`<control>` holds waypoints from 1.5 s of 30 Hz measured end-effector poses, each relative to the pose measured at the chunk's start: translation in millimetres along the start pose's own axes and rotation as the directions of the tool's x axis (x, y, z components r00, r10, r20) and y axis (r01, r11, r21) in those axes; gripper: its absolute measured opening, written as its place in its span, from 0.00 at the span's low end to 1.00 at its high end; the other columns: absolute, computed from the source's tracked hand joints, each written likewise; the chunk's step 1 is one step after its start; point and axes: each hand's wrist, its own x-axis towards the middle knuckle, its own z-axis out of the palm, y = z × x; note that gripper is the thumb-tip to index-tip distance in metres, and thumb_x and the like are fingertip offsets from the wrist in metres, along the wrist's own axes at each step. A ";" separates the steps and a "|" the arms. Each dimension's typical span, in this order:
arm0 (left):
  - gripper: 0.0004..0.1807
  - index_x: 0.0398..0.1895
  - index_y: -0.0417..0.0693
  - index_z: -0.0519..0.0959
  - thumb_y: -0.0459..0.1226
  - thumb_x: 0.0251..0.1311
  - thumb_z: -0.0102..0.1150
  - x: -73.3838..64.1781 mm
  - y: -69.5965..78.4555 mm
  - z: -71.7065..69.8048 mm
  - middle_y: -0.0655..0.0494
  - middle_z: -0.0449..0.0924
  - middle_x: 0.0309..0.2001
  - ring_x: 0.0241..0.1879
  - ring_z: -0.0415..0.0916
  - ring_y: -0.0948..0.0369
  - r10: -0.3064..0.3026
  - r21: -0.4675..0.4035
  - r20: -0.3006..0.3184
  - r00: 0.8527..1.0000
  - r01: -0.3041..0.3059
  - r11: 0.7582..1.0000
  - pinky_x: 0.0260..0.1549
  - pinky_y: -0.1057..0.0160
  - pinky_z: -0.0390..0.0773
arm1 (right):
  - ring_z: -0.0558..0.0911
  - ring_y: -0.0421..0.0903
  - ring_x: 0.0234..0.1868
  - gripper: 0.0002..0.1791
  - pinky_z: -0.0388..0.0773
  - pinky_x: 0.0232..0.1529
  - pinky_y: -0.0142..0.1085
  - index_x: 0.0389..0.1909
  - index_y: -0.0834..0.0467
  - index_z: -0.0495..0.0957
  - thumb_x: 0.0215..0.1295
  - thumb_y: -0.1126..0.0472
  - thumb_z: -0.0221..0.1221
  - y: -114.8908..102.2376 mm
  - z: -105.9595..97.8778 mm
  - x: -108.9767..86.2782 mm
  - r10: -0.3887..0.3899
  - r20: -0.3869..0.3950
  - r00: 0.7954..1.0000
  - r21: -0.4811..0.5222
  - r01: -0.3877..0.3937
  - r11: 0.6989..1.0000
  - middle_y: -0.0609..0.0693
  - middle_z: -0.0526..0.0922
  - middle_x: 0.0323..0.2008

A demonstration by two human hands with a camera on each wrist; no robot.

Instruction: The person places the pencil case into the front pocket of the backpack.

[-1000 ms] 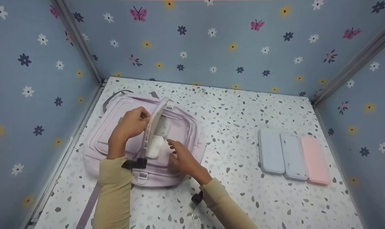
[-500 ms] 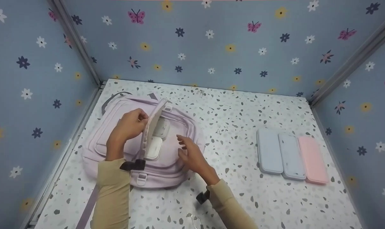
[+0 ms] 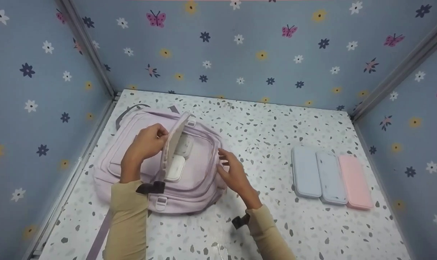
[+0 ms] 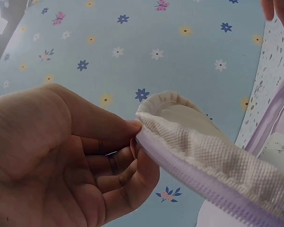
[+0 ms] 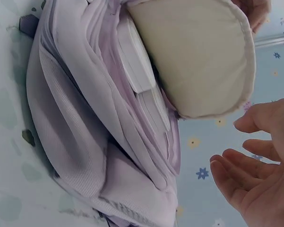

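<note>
While the flap (image 3: 174,144) is pinched by the left hand (image 3: 149,141), the right hand (image 3: 234,173) is free; two pale cases (image 3: 175,168) are pocketed, three pastel cases (image 3: 331,177) left outside, lower right.

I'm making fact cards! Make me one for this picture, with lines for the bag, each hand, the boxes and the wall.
Bag: lilac backpack, lying on a speckled table
Flap: raised flap, pocket open
Left hand: left hand pinches the flap's edge
Right hand: right hand near the backpack's edge, holding nothing
Boxes in pocket: white box, greyish box
Boxes on table: big blue box, slimmer blue box, pink box, side by side
Wall: blue wall with flowers and butterflies
</note>
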 end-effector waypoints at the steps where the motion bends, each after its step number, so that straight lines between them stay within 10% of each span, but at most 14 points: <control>1: 0.13 0.47 0.35 0.73 0.35 0.68 0.44 0.2 -0.4 0.1 0.40 0.78 0.43 0.36 0.79 0.52 0.002 0.003 0.000 1.000 -0.002 1.000 0.34 0.59 0.72 | 0.79 0.54 0.54 0.26 0.77 0.52 0.42 0.64 0.64 0.66 0.64 0.68 0.55 1.1 -2.8 -0.3 0.007 -0.007 1.000 -0.003 -0.007 1.000 0.63 0.75 0.56; 45: 0.12 0.47 0.35 0.72 0.34 0.69 0.43 0.2 -4.0 -2.0 0.39 0.77 0.43 0.36 0.80 0.52 -0.008 -0.021 0.023 1.000 0.008 1.000 0.34 0.61 0.72 | 0.77 0.56 0.56 0.30 0.74 0.55 0.50 0.64 0.62 0.67 0.60 0.63 0.63 52.5 -107.0 -43.4 0.198 -0.270 0.942 -0.027 -0.213 0.977 0.59 0.74 0.58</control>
